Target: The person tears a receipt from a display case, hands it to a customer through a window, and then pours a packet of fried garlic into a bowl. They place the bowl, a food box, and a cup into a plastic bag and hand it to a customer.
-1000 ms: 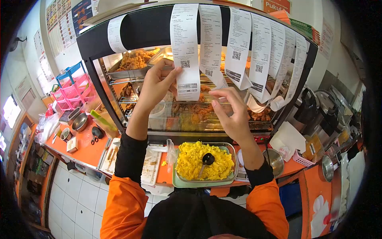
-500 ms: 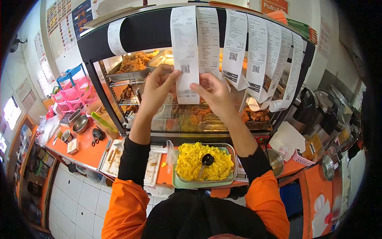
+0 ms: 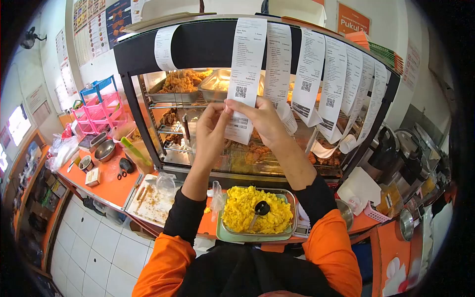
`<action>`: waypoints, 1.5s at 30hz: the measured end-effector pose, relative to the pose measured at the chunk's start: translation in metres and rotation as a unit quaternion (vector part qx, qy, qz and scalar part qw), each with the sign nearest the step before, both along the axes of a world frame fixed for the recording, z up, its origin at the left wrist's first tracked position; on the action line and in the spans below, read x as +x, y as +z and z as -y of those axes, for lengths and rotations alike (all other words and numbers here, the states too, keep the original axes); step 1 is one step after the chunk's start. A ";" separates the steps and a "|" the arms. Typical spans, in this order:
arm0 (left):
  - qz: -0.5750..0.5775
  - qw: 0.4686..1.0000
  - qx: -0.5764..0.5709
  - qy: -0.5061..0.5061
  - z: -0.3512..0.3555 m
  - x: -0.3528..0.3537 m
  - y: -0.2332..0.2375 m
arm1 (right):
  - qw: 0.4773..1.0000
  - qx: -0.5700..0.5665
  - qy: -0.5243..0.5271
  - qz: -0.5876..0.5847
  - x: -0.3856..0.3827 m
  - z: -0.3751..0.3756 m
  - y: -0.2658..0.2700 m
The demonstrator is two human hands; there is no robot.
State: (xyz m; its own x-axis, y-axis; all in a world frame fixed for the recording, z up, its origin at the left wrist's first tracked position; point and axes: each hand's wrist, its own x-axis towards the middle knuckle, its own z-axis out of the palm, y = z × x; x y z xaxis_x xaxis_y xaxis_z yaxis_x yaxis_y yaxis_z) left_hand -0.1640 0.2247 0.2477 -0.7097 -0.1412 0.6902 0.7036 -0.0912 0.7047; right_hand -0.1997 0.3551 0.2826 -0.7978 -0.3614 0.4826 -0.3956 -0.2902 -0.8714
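Checking of the receipt point(image 3: 246, 64) seems the step in hand: left hand point(image 3: 212, 126) and right hand point(image 3: 261, 121) both pinch its lower end as it hangs from the food warmer point(image 3: 198, 44) top. Freeing it would call for a gentle, steady tug.

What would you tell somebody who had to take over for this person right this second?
Left hand: pinches the receipt low down, on its left edge.
Right hand: pinches the same receipt right beside it.
The receipt hangs from the top of the food warmer, in a row of other slips.
Done: both hands grip it. Left: it is not off the warmer.
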 end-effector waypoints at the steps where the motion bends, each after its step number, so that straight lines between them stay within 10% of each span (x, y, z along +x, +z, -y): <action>1: 0.018 0.999 0.036 -0.019 0.000 -0.001 0.001 | 1.000 -0.019 0.012 0.016 0.000 0.003 0.002; 10: 0.186 0.909 0.225 -0.298 -0.015 -0.011 -0.020 | 0.994 -0.009 0.020 0.106 -0.001 0.012 0.025; 17: 0.150 0.982 0.117 -0.009 0.001 -0.030 -0.074 | 0.994 -0.038 0.040 0.097 -0.005 0.001 0.012; 35: 0.072 0.964 -0.012 0.254 0.196 0.103 -0.089 | 0.948 -0.159 0.086 0.260 0.023 0.013 -0.076; 45: 0.046 0.865 -0.119 0.486 0.364 0.260 -0.160 | 0.945 0.143 0.293 0.012 0.188 0.348 -0.181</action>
